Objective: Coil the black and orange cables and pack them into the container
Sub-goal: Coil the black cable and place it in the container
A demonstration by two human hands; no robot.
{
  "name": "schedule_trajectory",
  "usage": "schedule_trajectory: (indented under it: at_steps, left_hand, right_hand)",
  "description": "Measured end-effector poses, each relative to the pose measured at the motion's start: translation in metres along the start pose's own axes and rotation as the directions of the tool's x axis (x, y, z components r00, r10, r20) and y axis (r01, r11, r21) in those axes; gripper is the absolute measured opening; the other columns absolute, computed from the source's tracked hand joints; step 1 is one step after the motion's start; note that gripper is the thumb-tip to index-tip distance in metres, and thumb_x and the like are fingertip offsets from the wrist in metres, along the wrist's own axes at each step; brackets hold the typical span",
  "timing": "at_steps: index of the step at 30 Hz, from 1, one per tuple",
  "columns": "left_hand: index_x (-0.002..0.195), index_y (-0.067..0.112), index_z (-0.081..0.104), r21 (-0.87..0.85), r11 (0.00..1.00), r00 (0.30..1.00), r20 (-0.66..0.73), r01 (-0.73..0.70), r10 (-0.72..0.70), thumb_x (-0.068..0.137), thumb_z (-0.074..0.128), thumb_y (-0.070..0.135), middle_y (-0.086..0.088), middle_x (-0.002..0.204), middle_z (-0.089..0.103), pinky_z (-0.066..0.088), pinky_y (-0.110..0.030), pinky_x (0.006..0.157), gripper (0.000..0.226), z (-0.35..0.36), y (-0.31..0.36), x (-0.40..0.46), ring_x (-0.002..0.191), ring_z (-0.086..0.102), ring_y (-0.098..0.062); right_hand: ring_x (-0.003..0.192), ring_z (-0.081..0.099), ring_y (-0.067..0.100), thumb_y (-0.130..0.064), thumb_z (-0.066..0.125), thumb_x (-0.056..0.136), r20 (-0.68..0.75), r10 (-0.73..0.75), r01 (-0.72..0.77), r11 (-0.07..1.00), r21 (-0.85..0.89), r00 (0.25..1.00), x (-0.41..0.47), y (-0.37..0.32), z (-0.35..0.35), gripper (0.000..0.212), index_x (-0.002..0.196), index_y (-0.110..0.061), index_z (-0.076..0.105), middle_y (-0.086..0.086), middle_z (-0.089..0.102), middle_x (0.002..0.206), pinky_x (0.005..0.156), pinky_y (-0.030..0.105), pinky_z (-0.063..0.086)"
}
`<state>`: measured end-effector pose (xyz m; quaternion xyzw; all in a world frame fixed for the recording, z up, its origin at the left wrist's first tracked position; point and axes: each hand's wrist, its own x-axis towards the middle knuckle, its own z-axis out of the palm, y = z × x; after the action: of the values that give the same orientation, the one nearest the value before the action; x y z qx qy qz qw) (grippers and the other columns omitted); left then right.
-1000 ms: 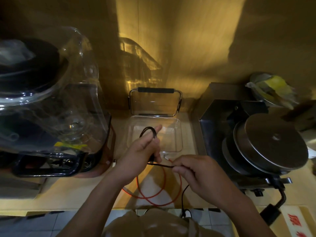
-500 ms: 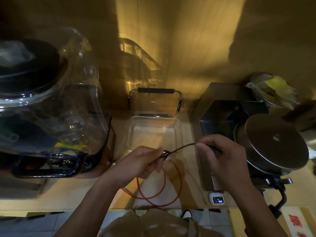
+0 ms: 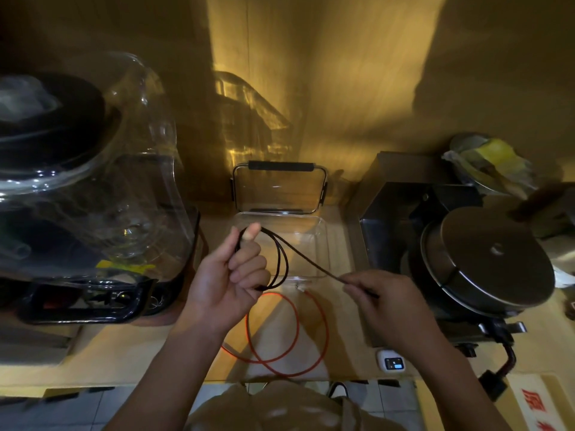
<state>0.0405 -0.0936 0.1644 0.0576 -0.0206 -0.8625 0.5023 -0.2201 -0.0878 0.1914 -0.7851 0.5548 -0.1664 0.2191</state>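
Note:
My left hand [image 3: 231, 276] holds up a few loops of the black cable [image 3: 281, 259], with the thumb raised through the coil's top. From the coil a straight run of cable goes down to the right into my right hand [image 3: 378, 295], which pinches it between fingertips. The orange cable [image 3: 287, 334] lies in loose loops on the wooden counter below both hands. Just behind the hands stands the clear plastic container [image 3: 320, 241], open, with its lid [image 3: 278, 189] leaning upright against the wall. Nothing shows inside the container.
A large blender with a clear cover [image 3: 93, 194] fills the left side. On the right, a steel machine with a round metal disc [image 3: 488, 262] crowds the counter, and a small white device [image 3: 392, 362] lies near its base. The counter's front edge [image 3: 124, 381] runs below the orange loops.
My left hand rose and turned, and the black coil now hangs from it with more loops. My right hand dropped from beside the steel machine and drew the cable's free run down and leftward.

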Motion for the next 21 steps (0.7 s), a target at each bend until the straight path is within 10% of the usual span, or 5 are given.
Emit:
schedule_trajectory:
  at_steps: [4,12,16,21]
  left_hand:
    - [0.142,0.012,0.046,0.094,0.988,0.986,-0.107,-0.12,0.13,0.105,0.032,0.034,0.007,0.06,0.037,0.038,-0.018,0.05,0.045,0.007,-0.005,0.002,0.05,0.034,-0.004]
    - [0.145,0.018,0.038,0.499,0.83,0.927,-0.123,-0.25,0.353,0.102,0.034,0.022,0.0,0.072,0.048,0.053,-0.029,0.076,0.043,0.027,-0.026,0.009,0.068,0.054,-0.014]
    - [0.135,0.039,0.047,0.865,0.471,0.936,-0.002,-0.175,0.351,0.1,0.044,0.024,-0.003,0.083,0.066,0.049,-0.036,0.097,0.038,0.024,-0.033,0.006,0.098,0.067,-0.026]
    - [0.127,0.031,0.052,1.0,0.014,0.983,0.012,-0.015,0.182,0.1,0.044,0.021,0.013,0.075,0.068,0.046,-0.016,0.085,0.03,0.014,-0.042,0.008,0.097,0.069,-0.014]
  right_hand:
    - [0.092,0.061,-0.011,-0.034,0.058,0.094,0.185,-0.08,0.074,0.997,0.039,0.979,-0.005,-0.012,0.005,0.023,0.114,-0.04,0.069,-0.031,0.068,0.099,0.075,0.011,0.046]
    - [0.081,0.06,0.001,-0.031,0.057,0.094,0.276,-0.223,0.193,0.972,0.134,0.935,-0.007,-0.04,0.01,0.013,0.104,-0.033,0.066,-0.018,0.066,0.086,0.068,0.026,0.05]
    - [0.076,0.058,-0.002,-0.038,0.055,0.094,0.232,-0.252,0.226,0.965,0.132,0.94,-0.004,-0.045,0.007,0.015,0.096,-0.031,0.068,-0.02,0.063,0.08,0.065,0.019,0.046]
    - [0.074,0.058,-0.006,-0.043,0.063,0.087,0.079,-0.227,0.217,0.969,0.118,0.971,0.002,-0.04,0.0,0.014,0.088,-0.031,0.072,-0.021,0.066,0.08,0.064,0.013,0.045]
